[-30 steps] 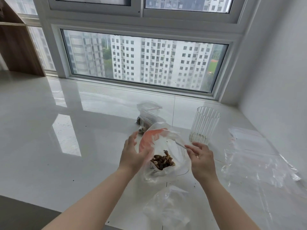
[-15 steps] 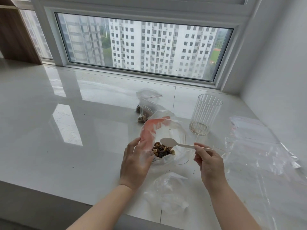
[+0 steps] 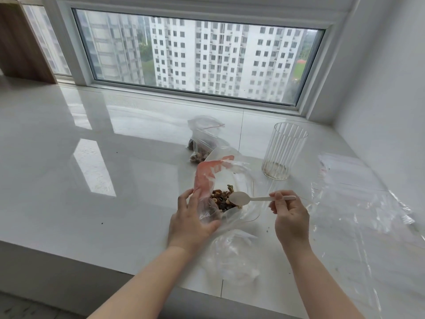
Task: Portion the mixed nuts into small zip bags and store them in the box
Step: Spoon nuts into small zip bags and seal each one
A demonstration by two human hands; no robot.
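Observation:
A clear bag with a red strip (image 3: 208, 174) stands open on the white ledge, with mixed nuts (image 3: 222, 200) in its bottom. My left hand (image 3: 190, 221) grips the bag's left side and holds its mouth apart. My right hand (image 3: 289, 217) pinches the handle of a white plastic spoon (image 3: 239, 198), whose bowl hovers over the nuts inside the bag. Behind it lies a small zip bag (image 3: 202, 143) partly filled with nuts. A crumpled empty bag (image 3: 234, 256) lies near the ledge's front edge.
A ribbed clear cup (image 3: 284, 150) with crumbs at its bottom stands right of the bags. Large clear plastic sheets (image 3: 368, 203) cover the ledge's right side by the wall. The window runs along the back. The ledge's front edge (image 3: 92, 261) drops off near me.
The spoon has come out into view and now sits over the nuts in the bag. The view tilted downward and my left hand shifted lower on the bag's side.

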